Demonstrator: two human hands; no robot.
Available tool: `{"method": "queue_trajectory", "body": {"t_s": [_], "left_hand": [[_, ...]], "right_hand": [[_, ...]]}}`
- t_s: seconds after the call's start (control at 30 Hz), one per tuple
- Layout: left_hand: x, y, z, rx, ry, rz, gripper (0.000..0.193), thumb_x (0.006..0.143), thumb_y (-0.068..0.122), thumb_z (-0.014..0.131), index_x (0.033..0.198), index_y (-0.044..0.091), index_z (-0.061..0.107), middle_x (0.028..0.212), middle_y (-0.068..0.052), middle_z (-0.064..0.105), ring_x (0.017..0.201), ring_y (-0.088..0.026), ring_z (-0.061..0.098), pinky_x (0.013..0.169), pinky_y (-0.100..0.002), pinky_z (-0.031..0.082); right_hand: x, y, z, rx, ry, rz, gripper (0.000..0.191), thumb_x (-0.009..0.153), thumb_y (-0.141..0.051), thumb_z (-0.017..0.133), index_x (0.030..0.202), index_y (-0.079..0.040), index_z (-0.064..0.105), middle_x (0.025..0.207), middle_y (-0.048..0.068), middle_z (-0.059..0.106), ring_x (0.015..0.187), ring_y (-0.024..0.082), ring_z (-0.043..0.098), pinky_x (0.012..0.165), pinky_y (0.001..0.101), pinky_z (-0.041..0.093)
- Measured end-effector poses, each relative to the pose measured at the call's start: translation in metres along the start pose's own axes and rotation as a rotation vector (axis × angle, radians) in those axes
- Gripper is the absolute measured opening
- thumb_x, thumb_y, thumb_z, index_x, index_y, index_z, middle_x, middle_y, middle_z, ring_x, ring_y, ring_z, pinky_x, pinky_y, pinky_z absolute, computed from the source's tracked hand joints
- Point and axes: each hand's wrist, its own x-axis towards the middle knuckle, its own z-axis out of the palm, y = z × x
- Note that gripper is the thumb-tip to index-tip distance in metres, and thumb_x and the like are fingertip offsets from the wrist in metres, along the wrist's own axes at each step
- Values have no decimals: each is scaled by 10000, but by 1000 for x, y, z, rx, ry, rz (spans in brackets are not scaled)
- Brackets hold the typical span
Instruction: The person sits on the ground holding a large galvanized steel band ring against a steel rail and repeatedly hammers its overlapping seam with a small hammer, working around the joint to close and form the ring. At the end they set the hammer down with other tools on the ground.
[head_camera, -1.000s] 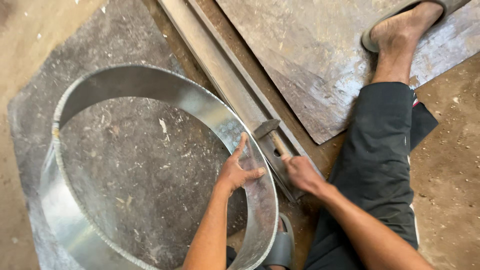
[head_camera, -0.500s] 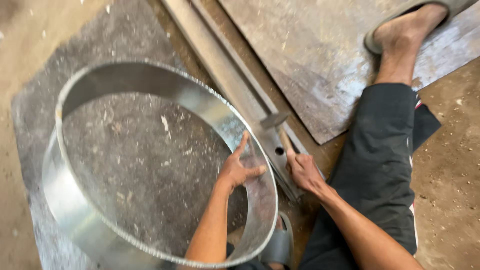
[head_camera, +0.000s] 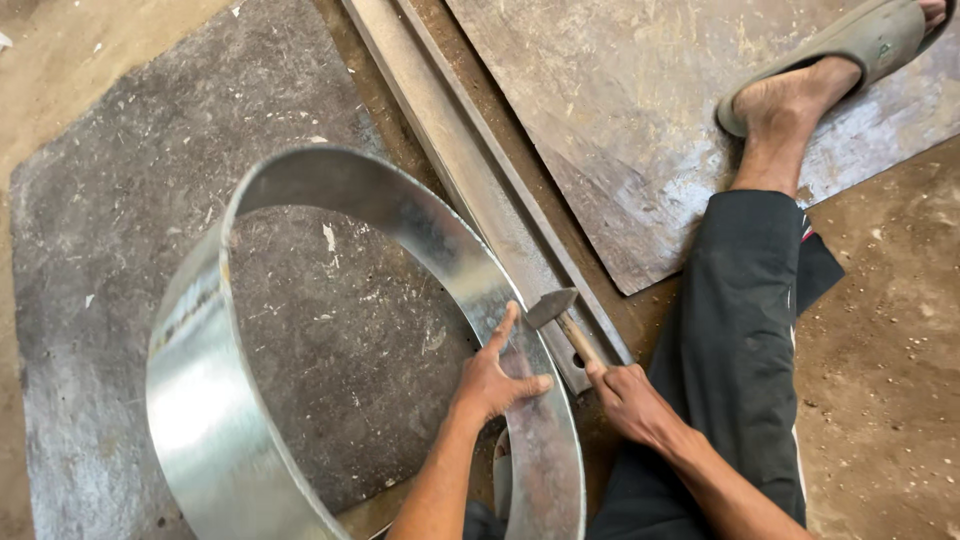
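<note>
A wide ring of shiny sheet metal (head_camera: 210, 400) stands on its edge over a dark stone slab (head_camera: 130, 200). My left hand (head_camera: 493, 380) presses flat against the inside of the ring's near wall, fingers spread. My right hand (head_camera: 630, 400) grips the wooden handle of a small hammer (head_camera: 556, 312). The hammer's head sits just outside the ring's rim, above a long steel angle bar (head_camera: 470, 170) lying on the ground.
A large worn metal sheet (head_camera: 640, 110) lies at the upper right. My right leg in dark trousers (head_camera: 745, 340) stretches across it, the foot in a sandal (head_camera: 850, 45). Bare earth floor (head_camera: 890, 330) lies at the right.
The ring has tipped and turned, its near wall now rising toward the camera. The hammer head has come closer to the rim. My left hand stays pressed on the inner wall.
</note>
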Motion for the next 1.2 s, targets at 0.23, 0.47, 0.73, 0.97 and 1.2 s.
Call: {"method": "queue_trajectory", "body": {"t_s": [0.23,0.47,0.73,0.97,1.2], "left_hand": [[-21,15,17,-70,63,7,1284,552,303,971,1593,446,232,1485,-118,580,1403,-278,538,1175,-370,421],[-16,23,3,-128,140,-137,1245,637,272,927,1558,507,123,1664,-42,299,1419,-299,496,1167,-467,423],[47,3,-11,3,251,181,1430,520,280,972,1598,426,44,1633,-33,374,1453,-306,445,1172,-458,384],[53,-12,-13,-45,202,257,1437,506,308,992,1604,422,72,1613,-93,413,1444,-298,460,1153,-411,415],[53,-10,-19,60,192,213,1414,529,349,992,1612,389,84,1603,-101,437,1433,-305,478,1158,-398,416]], "right_hand": [[-17,-9,-11,29,2,-25,638,1045,-335,483,571,91,509,542,286,457,411,356,386,482,499,367],[-23,-17,-17,44,1,-25,609,1045,-310,486,584,87,519,549,282,475,407,371,414,480,496,365],[-22,-17,-16,60,-27,2,601,1064,-318,471,636,102,515,563,278,427,430,350,370,495,496,358],[-20,-7,-24,422,237,-5,563,1066,-319,480,623,22,548,527,128,463,481,162,413,451,411,355],[5,4,4,689,396,-54,521,1078,-346,424,632,-82,475,507,7,498,401,115,477,366,314,339]]}}
